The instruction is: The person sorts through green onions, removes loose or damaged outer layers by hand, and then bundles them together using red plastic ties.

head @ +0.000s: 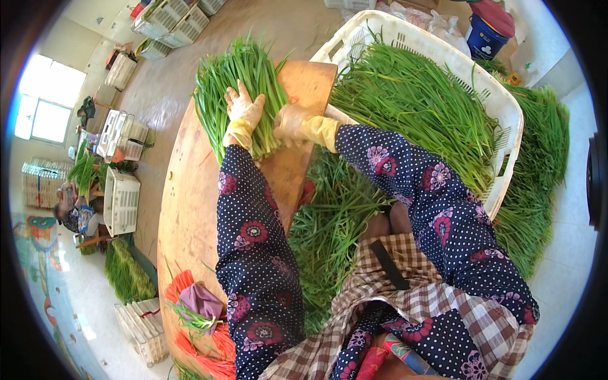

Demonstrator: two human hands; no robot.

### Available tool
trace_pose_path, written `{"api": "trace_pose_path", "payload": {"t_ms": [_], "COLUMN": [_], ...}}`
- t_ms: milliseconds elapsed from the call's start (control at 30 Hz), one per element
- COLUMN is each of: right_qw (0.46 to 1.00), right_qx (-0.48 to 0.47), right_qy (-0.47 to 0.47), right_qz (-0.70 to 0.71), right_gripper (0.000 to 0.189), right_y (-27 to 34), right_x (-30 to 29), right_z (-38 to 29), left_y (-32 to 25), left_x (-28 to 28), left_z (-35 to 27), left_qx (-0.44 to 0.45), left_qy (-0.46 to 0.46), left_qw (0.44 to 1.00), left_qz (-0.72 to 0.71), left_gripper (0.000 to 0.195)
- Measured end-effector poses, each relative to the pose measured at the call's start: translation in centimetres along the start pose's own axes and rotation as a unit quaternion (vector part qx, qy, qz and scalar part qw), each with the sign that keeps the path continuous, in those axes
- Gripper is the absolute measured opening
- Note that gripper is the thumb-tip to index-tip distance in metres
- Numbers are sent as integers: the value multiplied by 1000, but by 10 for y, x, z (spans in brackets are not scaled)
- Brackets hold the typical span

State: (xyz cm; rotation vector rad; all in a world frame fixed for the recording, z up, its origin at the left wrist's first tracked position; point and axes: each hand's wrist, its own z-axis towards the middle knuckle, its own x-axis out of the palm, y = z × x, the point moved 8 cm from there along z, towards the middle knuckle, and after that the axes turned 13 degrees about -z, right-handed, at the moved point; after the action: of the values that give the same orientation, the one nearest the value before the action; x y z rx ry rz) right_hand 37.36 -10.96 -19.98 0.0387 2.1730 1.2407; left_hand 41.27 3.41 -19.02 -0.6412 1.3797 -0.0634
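A thick bunch of long green leaves, like garlic chives (213, 80), lies across the far end of a wooden table (190, 190). My left hand (243, 107), in a pale yellow glove, rests flat on top of the bunch with its fingers spread. Beside it, at the right edge of the stems, is my right hand (295, 124), gloved too and blurred. Whether its fingers grip anything is unclear. A thin red strip (293, 99) shows just beyond the right hand.
To the right, a white plastic crate (515, 118) holds more greens (418, 95). Loose greens (327, 228) lie below the table edge. Red ties (180, 282) and a purple cloth (202, 301) sit on the near table. Another person (78, 216) sits far left among crates (124, 199).
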Motion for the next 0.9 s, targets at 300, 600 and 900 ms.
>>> {"api": "trace_pose_path", "payload": {"t_ms": [300, 600, 900], "right_qw": [995, 927, 962], "right_qx": [8, -210, -122], "right_qy": [27, 56, -236], "right_qz": [100, 306, -67], "right_gripper": [13, 17, 24], "right_y": [-9, -21, -186], "right_x": [13, 37, 9], "right_z": [4, -103, -237], "left_y": [7, 10, 22], "left_x": [5, 3, 38], "left_z": [1, 19, -8], "left_qx": [-8, 99, 30], "left_qy": [-4, -6, -11], "left_qw": [1000, 995, 999], "left_qz": [9, -25, -40], "left_gripper": [79, 74, 85]}}
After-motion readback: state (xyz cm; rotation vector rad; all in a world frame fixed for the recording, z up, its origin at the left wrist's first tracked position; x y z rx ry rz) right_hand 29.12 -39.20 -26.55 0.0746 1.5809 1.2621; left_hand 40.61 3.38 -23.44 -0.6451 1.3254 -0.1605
